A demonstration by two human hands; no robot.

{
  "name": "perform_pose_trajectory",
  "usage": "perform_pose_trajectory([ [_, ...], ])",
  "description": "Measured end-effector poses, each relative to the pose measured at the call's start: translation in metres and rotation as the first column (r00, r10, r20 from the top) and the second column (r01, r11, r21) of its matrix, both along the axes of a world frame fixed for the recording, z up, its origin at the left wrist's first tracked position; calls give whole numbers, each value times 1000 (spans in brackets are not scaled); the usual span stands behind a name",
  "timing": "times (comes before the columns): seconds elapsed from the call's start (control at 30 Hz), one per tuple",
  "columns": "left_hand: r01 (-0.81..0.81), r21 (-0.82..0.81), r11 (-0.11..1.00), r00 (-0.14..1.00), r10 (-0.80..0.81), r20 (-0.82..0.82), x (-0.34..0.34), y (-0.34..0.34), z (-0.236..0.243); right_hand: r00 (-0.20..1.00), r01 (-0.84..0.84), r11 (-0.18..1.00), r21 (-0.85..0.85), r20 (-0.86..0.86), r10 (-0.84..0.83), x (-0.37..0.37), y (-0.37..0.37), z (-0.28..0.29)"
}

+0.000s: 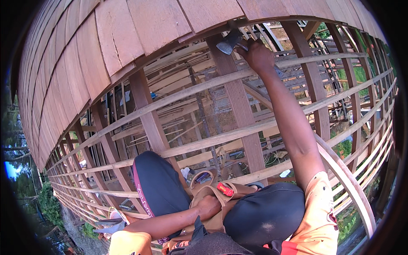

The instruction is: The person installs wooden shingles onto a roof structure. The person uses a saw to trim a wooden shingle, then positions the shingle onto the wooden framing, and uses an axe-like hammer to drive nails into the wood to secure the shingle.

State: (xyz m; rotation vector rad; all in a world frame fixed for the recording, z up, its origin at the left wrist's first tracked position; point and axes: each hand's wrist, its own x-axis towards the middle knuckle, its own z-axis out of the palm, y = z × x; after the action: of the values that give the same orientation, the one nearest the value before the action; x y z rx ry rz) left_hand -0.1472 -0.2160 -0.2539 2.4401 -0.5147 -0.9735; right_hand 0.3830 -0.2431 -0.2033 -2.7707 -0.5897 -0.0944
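My right hand (260, 55) grips a metal hatchet-like tool (228, 42) just below the lower edge of the wooden shingles (153, 21), beside a wide wooden rafter (241, 110). My left hand (207, 206) is down at a brown tool pouch (229, 202) on my lap, between my two knees; its fingers are hidden inside the pouch. A small red item (225, 189) sits in the pouch, with a few other things beside it.
Curved horizontal battens (204, 148) cross several rafters around me, with gaps onto timbers and ground below. A pale curved board (348, 182) runs down at the right of my right arm. Trees (46, 204) show beyond the roof edge at the left.
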Motion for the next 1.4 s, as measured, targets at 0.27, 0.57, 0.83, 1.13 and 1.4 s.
perform_pose_trajectory([
  [0.27,-69,64,996,996,72,-48,7,1,20,995,63,998,22,-79,-61,-6,-1,12],
  [0.57,-114,-176,978,993,118,10,32,22,74,996,48,997,67,-77,-43,-6,-2,15],
  [0.83,-239,-303,923,933,132,-334,44,33,97,998,29,998,49,-61,-26,-7,5,15],
  [1.13,-496,-582,644,268,751,603,252,126,86,987,-25,996,-91,-161,10,0,2,29],
  [1.4,-610,-344,714,-16,423,906,368,130,9,995,-76,986,-147,-69,66,11,4,20],
])
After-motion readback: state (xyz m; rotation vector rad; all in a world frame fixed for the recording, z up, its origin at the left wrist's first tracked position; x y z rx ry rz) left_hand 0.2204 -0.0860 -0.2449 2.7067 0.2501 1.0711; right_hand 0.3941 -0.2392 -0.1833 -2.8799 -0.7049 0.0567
